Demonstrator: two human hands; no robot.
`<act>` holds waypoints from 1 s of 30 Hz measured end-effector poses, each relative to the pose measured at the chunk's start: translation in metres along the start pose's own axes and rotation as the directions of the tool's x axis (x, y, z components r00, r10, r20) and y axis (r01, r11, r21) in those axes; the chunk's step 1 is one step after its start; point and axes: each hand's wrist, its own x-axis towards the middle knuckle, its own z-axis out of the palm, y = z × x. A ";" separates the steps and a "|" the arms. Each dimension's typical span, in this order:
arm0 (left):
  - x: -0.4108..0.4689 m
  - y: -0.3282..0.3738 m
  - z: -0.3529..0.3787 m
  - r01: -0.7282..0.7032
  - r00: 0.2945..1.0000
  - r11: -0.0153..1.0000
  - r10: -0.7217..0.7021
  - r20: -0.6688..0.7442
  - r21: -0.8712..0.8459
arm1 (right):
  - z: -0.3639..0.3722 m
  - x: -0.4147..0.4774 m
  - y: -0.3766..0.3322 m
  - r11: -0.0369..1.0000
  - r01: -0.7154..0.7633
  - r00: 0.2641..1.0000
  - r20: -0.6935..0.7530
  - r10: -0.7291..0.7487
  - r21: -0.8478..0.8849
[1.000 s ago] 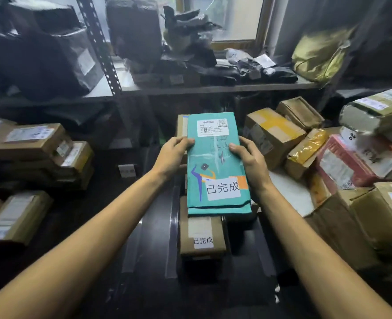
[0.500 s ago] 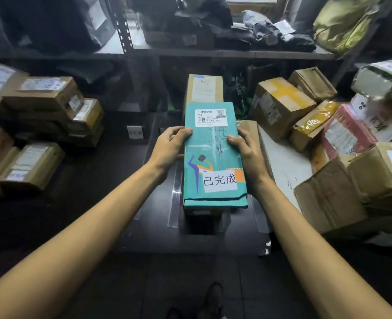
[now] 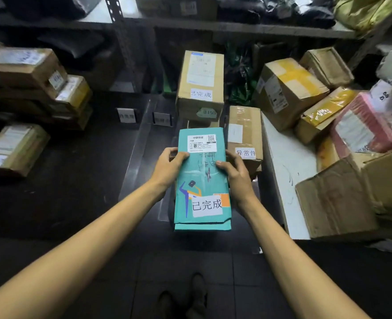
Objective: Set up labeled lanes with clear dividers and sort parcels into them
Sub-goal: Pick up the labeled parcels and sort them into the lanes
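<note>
Spanning left fingers to right fingers: teal parcel

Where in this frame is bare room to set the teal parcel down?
Widest free patch for the teal parcel: the dark surface between the clear divider and the left box stack. A narrower bare white strip lies between the 异常件 box and the right heap of boxes, which is crowded. The lane ahead holds the 已完成 box.

Matt teal paper parcel; brown cardboard boxes; clear glossy dividers
</note>
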 end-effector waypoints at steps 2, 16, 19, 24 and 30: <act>0.008 -0.002 0.002 0.009 1.000 1.000 -0.009 -0.019 -0.009 | 0.002 0.010 0.003 1.000 -0.005 1.000 0.004 0.005 -0.023; 0.049 -0.022 0.014 0.020 0.999 0.997 -0.023 0.041 0.070 | 0.021 0.065 0.033 0.971 -0.060 0.998 -0.022 0.057 -0.230; 0.054 -0.021 0.016 0.021 0.997 0.998 -0.025 0.075 0.051 | 0.020 0.070 0.034 0.969 -0.054 0.998 -0.029 0.048 -0.240; 0.058 -0.020 0.021 0.029 0.997 0.996 -0.035 0.068 0.089 | 0.019 0.073 0.029 0.964 -0.034 0.999 -0.014 0.032 -0.264; 0.057 -0.023 0.024 -0.038 0.998 0.989 0.030 0.061 0.141 | 0.020 0.068 0.018 0.939 0.009 1.000 0.013 -0.005 -0.345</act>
